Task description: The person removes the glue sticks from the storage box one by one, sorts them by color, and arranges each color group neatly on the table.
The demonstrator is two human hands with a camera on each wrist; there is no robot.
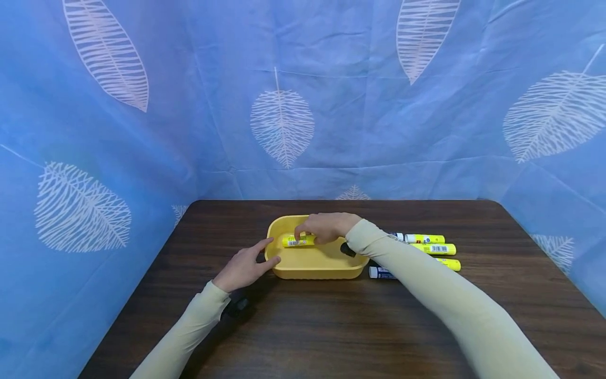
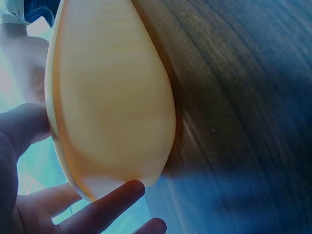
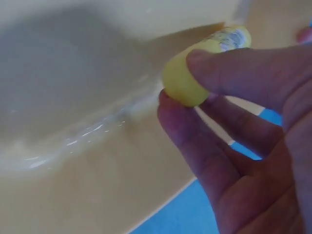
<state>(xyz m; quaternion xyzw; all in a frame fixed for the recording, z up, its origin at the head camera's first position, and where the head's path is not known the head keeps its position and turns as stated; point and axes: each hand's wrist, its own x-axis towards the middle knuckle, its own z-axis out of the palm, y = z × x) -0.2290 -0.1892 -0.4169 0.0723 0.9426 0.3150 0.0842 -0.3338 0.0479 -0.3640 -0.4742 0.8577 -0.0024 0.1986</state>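
My right hand [image 1: 331, 226] reaches into the yellow tray [image 1: 317, 274] and pinches one end of a yellow glue stick [image 1: 291, 241]. In the right wrist view the thumb presses on top of the glue stick [image 3: 185, 80], with the fingertips beneath it. The stick lies lengthwise near the tray's back left, its printed label and barcode facing up. At the tray's left end, my left hand [image 1: 242, 268] is spread, thumb toward the front corner and fingers toward the back. The left wrist view shows those fairly straight fingers [image 2: 109, 207] against the tray's outer wall [image 2: 114, 97].
Right of the tray lie several more yellow sticks [image 1: 424, 239] and dark blue tubes with white ends [image 1: 379, 272], partly hidden by my right sleeve [image 1: 426, 289]. All rest on a dark wooden table [image 1: 303, 326]. A blue leaf-patterned cloth [image 1: 331, 131] hangs behind.
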